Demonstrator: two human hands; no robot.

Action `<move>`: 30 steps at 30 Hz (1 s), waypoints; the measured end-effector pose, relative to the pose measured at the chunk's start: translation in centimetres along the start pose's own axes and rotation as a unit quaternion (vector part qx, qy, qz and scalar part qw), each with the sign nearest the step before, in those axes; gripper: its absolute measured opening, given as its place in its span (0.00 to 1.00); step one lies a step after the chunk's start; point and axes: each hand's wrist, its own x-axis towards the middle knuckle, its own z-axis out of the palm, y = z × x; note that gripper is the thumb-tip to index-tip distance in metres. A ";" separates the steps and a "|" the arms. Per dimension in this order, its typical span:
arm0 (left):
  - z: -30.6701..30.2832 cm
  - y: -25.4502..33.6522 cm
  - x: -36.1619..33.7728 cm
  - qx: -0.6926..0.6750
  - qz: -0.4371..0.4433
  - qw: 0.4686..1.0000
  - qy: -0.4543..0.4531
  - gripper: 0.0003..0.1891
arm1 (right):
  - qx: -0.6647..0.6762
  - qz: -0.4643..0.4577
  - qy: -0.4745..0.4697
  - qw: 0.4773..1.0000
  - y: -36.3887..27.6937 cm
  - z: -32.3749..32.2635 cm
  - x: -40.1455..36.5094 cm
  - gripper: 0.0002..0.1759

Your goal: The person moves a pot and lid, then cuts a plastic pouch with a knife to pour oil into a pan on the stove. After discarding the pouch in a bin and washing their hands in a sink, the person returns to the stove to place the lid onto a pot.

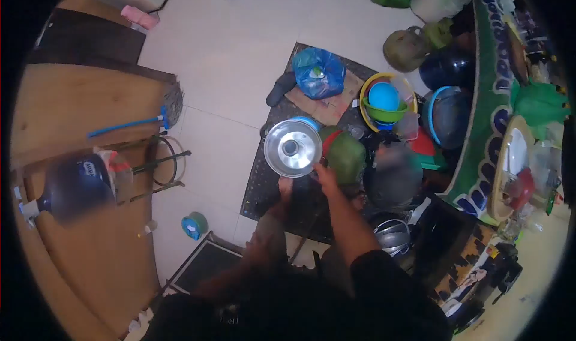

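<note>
My right hand [324,178] grips the lower right rim of a round, shiny metal pot lid [277,155], its knob-like centre facing up. The lid is held above a dark mat, and part of a blue thing shows behind its upper edge. My left hand [259,252] rests at my bent knee, away from the lid; its fingers are too dark to make out. Just right of the lid sits a green rounded thing [345,156] with a red band. A dark round pan [393,176] lies farther right.
On the dark mat [255,191] stand a blue plastic bag [319,73] and a yellow basin [364,95] holding bowls. A dark slipper [280,89] lies at its edge. Metal bowls [393,236] are near my right side. A large water bottle [78,185] lies at left.
</note>
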 end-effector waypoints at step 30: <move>-12.5 -6.7 17.8 0.274 0.281 0.907 -0.153 0.33 | 0.373 -0.178 0.471 0.780 10.9 -31.6 -44.5 0.08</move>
